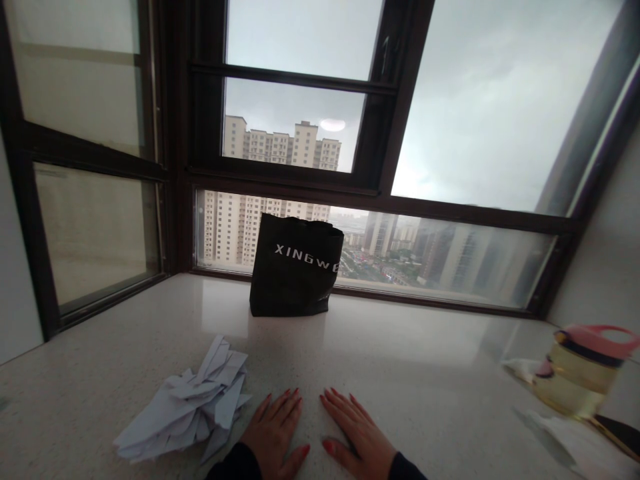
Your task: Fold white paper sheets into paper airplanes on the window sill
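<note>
My left hand (276, 430) lies flat on the pale speckled sill (410, 373), fingers stretched out and holding nothing. Just to its left is a heap of folded white paper pieces (193, 407); the nearest edges come close to my fingers. My right hand (357, 430) rests palm down beside the left one, with a narrow gap between them, its fingers out and also holding nothing. Beyond both hands a black bag (297, 270) with white lettering stands upright near the window.
At the right stands a yellowish see-through bottle (575, 377) with a pink lid, blurred. White crumpled wrapping or tissue (575, 440) lies in front of it, with a dark object (617, 430) alongside. Dark-framed windows (460, 207) border the sill at the back and left.
</note>
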Tool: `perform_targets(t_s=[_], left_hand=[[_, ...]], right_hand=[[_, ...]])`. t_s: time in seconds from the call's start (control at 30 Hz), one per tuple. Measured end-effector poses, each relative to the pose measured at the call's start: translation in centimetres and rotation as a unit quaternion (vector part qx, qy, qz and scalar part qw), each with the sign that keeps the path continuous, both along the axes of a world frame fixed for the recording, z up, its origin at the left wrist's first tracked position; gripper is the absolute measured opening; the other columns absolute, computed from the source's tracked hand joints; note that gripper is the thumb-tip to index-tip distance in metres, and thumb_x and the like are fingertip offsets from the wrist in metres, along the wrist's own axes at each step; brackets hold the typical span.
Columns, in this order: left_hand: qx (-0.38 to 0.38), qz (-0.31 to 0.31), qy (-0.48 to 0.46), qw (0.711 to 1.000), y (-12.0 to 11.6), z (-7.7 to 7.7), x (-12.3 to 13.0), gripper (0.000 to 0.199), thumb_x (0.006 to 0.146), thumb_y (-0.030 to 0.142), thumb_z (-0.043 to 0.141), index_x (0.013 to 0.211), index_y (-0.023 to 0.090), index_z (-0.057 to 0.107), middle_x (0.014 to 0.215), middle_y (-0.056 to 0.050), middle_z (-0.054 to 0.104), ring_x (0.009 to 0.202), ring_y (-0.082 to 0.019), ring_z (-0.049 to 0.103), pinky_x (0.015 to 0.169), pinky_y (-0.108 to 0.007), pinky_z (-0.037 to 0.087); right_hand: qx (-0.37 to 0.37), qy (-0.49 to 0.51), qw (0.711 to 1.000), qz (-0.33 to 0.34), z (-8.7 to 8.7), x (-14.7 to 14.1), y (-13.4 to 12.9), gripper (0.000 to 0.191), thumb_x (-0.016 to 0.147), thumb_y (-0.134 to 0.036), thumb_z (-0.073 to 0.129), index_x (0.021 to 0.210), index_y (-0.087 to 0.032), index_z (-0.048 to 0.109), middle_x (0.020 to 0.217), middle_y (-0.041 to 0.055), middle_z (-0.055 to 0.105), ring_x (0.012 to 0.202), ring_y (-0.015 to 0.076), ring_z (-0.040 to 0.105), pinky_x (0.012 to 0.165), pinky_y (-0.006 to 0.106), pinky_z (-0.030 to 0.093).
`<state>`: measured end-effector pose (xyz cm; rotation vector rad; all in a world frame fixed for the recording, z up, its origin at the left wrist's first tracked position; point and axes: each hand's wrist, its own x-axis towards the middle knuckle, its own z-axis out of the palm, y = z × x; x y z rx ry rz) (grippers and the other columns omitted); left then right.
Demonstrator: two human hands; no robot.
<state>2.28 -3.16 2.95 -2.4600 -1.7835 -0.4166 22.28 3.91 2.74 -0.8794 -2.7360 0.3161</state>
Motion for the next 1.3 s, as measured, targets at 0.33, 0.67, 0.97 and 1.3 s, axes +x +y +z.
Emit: perform_targets(t_s=[0.33, 0.67, 0.97, 1.3], left_hand=[[-0.006, 0.000, 0.003, 1.000, 0.06, -0.08, 0.00, 0.059, 0.078, 0.054, 0.018, 0.120, 0.017, 0.037, 0.129, -0.006, 0.031, 0.117, -0.022, 0.026, 0.094, -0.041, 0.021], [0.002, 0.002, -0.007, 1.000, 0.07, -0.17, 0.04, 0.059, 0.078, 0.054, 0.017, 0.119, 0.017, 0.038, 0.129, -0.006, 0.032, 0.116, -0.022, 0.027, 0.094, -0.040, 0.020], [-0.016, 0.001, -0.002, 1.000, -0.02, 0.24, -0.01, 0.060, 0.077, 0.056, 0.020, 0.119, 0.018, 0.037, 0.130, -0.004, 0.030, 0.117, -0.021, 0.026, 0.094, -0.040, 0.022], [0.002, -0.002, -0.003, 1.000, 0.22, -0.39, -0.06, 0.058, 0.077, 0.055, 0.019, 0.119, 0.018, 0.038, 0.129, -0.005, 0.032, 0.117, -0.022, 0.027, 0.094, -0.040, 0.021]], right_hand=[[-0.005, 0.000, 1.000, 0.000, 0.06, 0.04, 0.05, 0.057, 0.078, -0.047, 0.037, 0.127, -0.022, 0.021, 0.130, 0.0046, 0.027, 0.119, 0.0226, 0.022, 0.096, 0.044, 0.018], [-0.006, -0.007, 1.000, 0.000, 0.28, -0.06, -0.05, 0.057, 0.078, -0.048, 0.035, 0.127, -0.021, 0.022, 0.130, 0.0052, 0.027, 0.119, 0.0230, 0.021, 0.096, 0.045, 0.018], [-0.009, -0.030, 0.999, -0.007, 0.67, -0.17, -0.29, 0.059, 0.078, -0.049, 0.034, 0.127, -0.019, 0.022, 0.130, 0.0057, 0.026, 0.119, 0.0231, 0.021, 0.096, 0.046, 0.018], [-0.008, -0.013, 1.000, -0.001, 0.19, -0.04, 0.00, 0.057, 0.078, -0.048, 0.035, 0.126, -0.020, 0.023, 0.130, 0.0053, 0.027, 0.119, 0.0237, 0.021, 0.096, 0.046, 0.017]])
